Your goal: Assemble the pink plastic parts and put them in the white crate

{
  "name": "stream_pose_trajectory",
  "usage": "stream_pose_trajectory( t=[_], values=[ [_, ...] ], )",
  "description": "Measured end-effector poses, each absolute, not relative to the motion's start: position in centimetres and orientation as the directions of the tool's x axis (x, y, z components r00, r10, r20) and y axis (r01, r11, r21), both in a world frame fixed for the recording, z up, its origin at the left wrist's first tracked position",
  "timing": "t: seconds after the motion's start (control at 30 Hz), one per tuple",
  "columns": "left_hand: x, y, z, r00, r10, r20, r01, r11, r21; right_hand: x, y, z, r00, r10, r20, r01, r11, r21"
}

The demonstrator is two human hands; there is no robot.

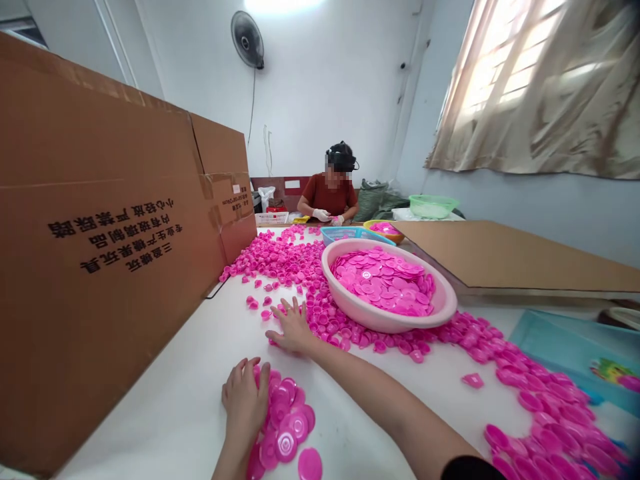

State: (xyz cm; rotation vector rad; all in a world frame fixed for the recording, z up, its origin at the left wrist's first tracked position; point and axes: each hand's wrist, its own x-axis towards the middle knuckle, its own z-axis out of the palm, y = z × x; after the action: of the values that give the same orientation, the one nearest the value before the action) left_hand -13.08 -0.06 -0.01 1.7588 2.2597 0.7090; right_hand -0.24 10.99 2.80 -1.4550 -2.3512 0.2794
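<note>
- While small pink cups (295, 259) are heaped along the white table (190, 393), a loose pile of flat pink discs (286, 427) is gathered nearer the camera, with a single disc (310, 465) laid just beside it.
- The left hand (245, 395) is rested against the left side of that pile, its fingers bent over the uppermost discs; whether any is grasped cannot be told, as the fingertips are partly hidden.
- The right hand (293, 328) is stretched out farther ahead, at the near edge of the heaped cups; its fingers are splayed, and no piece is seen to be gripped.
- To the right of that hand, a pale pink basin (390, 323) is filled with discs and bordered by cups along its near and left sides.
- Behind the basin, a blue basket (357, 233) is partly hidden.
- The table's left side is flanked by a large cardboard box (100, 287), on which dark characters are printed upside down.
- At the far end, a pink piece is held by a co-worker (327, 193) in white gloves (321, 215).
- Toward the near right corner, more pink pieces (555, 427) are strewn.
</note>
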Motion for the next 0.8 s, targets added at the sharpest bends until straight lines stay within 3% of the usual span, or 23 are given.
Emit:
stream_pose_trajectory(
  t=[0.2, 0.37, 0.47, 0.6, 0.8],
  values=[
    [-11.9, -0.5, 0.2, -0.115, 0.977, 0.182, 0.897, 0.023, 0.442, -1.4, 14.5, 1.6, -0.584, 0.792, 0.177, 0.786, 0.606, -0.12],
    [-9.7, -1.7, 0.1, 0.327, 0.941, 0.083, 0.838, -0.33, 0.435, 2.7, 14.9, 0.6, -0.554, 0.816, 0.164, 0.806, 0.575, -0.14],
    [-9.1, -1.8, 0.3, 0.492, 0.869, -0.059, 0.786, -0.414, 0.46, 5.7, 14.3, 0.7, -0.555, 0.812, 0.181, 0.802, 0.58, -0.142],
    [-9.0, -1.5, 0.7, 0.517, 0.821, -0.243, 0.799, -0.361, 0.481, 6.7, 14.4, 1.6, -0.537, 0.813, 0.225, 0.805, 0.574, -0.151],
    [-9.3, -0.4, -1.1, 0.476, 0.832, -0.285, 0.823, -0.308, 0.477, -1.0, 19.0, 2.6, -0.619, 0.75, 0.234, 0.744, 0.655, -0.131]
  ],
)
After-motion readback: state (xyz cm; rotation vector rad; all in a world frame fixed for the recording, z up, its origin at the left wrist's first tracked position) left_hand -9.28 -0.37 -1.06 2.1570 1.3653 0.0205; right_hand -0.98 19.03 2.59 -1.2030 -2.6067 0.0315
